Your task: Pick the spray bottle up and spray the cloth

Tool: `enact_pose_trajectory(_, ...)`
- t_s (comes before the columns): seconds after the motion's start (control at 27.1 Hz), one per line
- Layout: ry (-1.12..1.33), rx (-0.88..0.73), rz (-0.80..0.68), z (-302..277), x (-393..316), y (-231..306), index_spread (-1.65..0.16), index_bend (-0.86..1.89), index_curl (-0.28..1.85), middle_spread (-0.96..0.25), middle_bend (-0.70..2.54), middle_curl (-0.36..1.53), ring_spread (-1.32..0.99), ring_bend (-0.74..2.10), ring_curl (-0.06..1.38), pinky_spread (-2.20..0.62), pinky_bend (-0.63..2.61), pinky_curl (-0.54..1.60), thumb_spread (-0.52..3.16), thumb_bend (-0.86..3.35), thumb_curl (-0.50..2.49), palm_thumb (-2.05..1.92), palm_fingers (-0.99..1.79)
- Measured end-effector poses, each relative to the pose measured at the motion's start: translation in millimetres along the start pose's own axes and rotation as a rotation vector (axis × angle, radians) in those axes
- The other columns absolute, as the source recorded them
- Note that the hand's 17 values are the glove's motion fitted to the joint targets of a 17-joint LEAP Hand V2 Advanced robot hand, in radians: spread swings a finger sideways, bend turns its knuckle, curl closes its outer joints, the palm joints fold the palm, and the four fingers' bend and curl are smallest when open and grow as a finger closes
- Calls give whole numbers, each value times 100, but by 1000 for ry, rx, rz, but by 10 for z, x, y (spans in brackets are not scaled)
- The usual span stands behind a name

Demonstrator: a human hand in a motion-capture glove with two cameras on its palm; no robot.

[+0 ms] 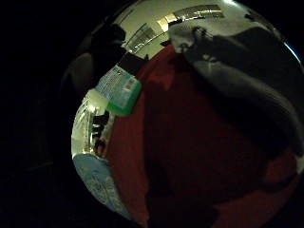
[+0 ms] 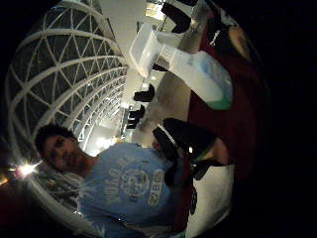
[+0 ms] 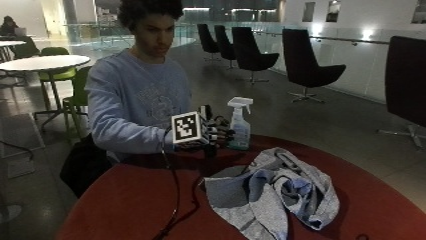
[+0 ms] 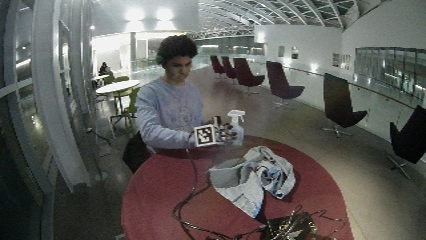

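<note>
A clear spray bottle (image 3: 239, 127) with a white trigger head and a little green liquid stands upright at the far edge of the round red table (image 3: 133, 200). My gloved right hand (image 3: 214, 134) hovers just left of it at bottle height, fingers (image 2: 190, 139) reaching toward it and not wrapped round it. Both palm views show the bottle (image 2: 198, 69) (image 1: 118, 90) close by, with a gap between it and the hand. A crumpled grey and blue cloth (image 3: 273, 192) lies in the middle of the table, to the front right of the bottle. The wide view shows the bottle (image 4: 236, 127), hand (image 4: 225, 133) and cloth (image 4: 256, 177) alike.
The person sits behind the table's far edge. Black swivel chairs (image 3: 306, 65) stand on the floor behind to the right, a white round table (image 3: 43, 62) with green chairs to the left. A dark tangled heap (image 4: 289, 227) lies at the table's near edge.
</note>
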State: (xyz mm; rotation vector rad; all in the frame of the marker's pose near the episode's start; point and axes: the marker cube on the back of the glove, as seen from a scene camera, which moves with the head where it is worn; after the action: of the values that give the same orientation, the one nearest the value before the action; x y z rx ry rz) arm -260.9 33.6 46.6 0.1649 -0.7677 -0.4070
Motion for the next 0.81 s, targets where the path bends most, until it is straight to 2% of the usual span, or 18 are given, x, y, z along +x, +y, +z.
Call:
enact_pose_trajectory(0.48, 457, 125, 144, -1264, 510, 1023, -33, 21, 44, -1, 19, 40, -1, 35, 37, 16, 14, 21, 105, -2, 30, 58, 70)
enact_pose_trajectory(0.81, 584, 155, 250, -1593, 901, 1452, -33, 21, 44, -2, 19, 40, -1, 34, 36, 17, 13, 20, 106, -2, 30, 58, 70)
